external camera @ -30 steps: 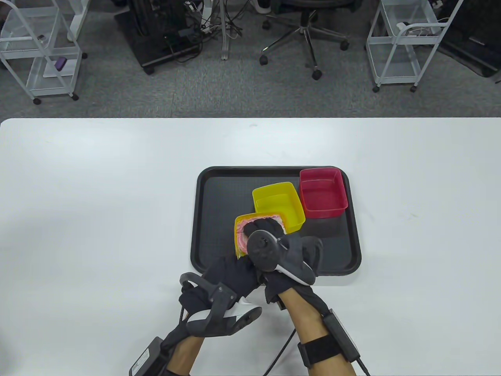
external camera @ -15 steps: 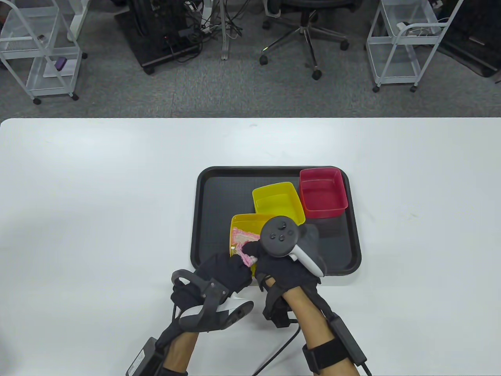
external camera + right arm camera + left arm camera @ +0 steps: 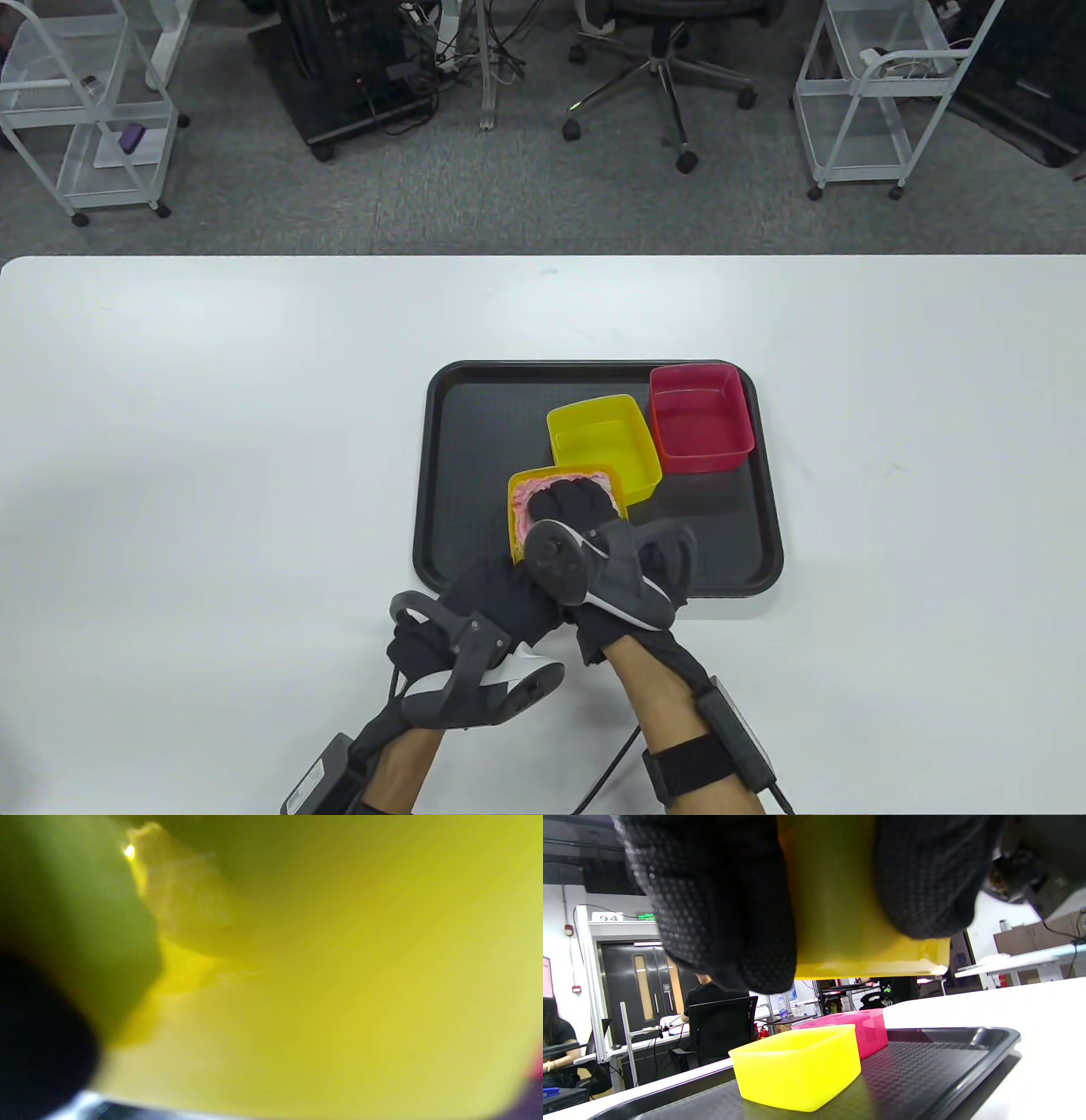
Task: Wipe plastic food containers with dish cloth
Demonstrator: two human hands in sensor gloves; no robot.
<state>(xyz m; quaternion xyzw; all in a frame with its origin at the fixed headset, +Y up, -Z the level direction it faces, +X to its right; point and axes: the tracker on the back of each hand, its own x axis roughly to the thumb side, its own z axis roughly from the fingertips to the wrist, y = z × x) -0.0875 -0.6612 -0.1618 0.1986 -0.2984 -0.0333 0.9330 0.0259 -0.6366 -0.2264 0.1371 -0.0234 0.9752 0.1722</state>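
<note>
The left hand (image 3: 496, 598) grips the near yellow container (image 3: 519, 501) above the tray's (image 3: 475, 475) near edge; the right hand (image 3: 577, 509) presses the pink cloth (image 3: 530, 497) inside. Best sweep every corner while holding it steady.

Beyond the far edge of your white bench (image 3: 254, 382) lies a grey carpeted floor (image 3: 475, 204). On it, at far left, stands a white wire trolley on castors (image 3: 85, 119), and a matching one (image 3: 882, 93) at far right. Between them you have a black office chair with a star-shaped wheeled base (image 3: 662, 76) and, to its left, black equipment trailing a tangle of cables (image 3: 365, 76). From your left wrist view you can see a dark double door with narrow glass panels (image 3: 645, 984) set in a white wall (image 3: 560, 942).
</note>
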